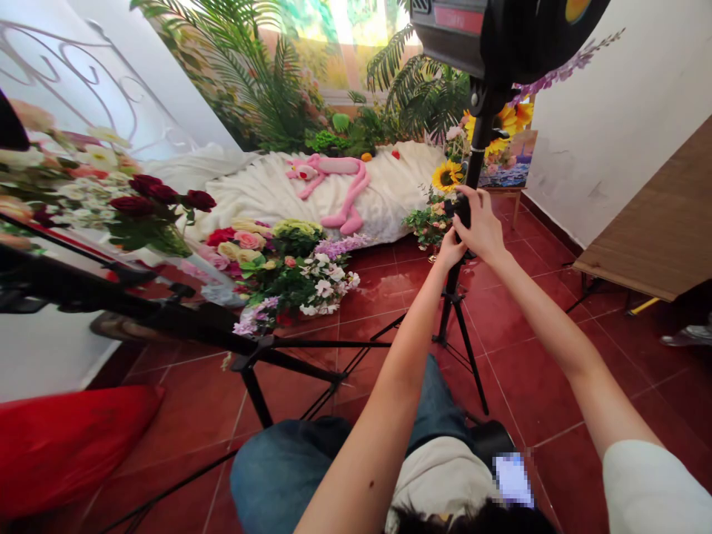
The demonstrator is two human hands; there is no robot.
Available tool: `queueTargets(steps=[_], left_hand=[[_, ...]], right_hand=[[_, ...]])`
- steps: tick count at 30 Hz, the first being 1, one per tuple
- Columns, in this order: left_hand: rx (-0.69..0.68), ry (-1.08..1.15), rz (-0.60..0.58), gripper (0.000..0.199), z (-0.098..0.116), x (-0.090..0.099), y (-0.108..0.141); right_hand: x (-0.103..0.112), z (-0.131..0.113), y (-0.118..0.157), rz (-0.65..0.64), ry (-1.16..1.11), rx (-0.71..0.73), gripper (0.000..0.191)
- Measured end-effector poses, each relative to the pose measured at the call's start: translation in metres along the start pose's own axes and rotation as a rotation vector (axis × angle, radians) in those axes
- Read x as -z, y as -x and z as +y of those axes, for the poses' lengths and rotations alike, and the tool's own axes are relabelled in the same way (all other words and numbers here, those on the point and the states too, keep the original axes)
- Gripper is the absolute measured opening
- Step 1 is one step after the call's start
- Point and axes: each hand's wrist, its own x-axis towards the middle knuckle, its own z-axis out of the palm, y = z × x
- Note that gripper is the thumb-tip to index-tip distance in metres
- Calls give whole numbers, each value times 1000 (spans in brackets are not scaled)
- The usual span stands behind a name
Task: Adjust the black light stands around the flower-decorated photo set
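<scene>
In front of me stands a black light stand (477, 163), its tripod legs spread on the floor. A large black studio light (453, 41) is mounted on top. My right hand (483, 226) is closed around the stand's pole at a dark clamp or collar, fingers curled over it. Just below and to the left, my left hand (452, 251) grips the same spot, its fingers partly hidden against the pole. The two hands nearly touch. Exactly which knob or lever they press is hidden.
A second black stand (205, 319) slants across the left. Artificial flowers (300, 267) border a white draped platform (250, 185) with a pink plush toy (334, 167). A brown board (656, 215) stands right, a red bag-like object (78, 445) lies lower left. Red tiles (523, 311) cover the floor.
</scene>
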Motion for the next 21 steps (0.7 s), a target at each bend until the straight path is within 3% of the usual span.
queueTargets(steps=[3,8,15,18,21], left_hand=[[45,-88,-17,33,12,0,5],[75,-179,-50,29,27,0,12],[113,-176,-74,33,35,0,14],[129,-171,-87,33,38,1,14],[139,-166,-99,33,38,2,14]], right_hand=[[3,21,42,6,-124,-33,41],[-1,48,92,-270,52,-177,36],[-11,44,82,-402,246,-141,38],[-23,43,78,-403,168,-175,37],[-40,42,76,-312,-76,-314,44]])
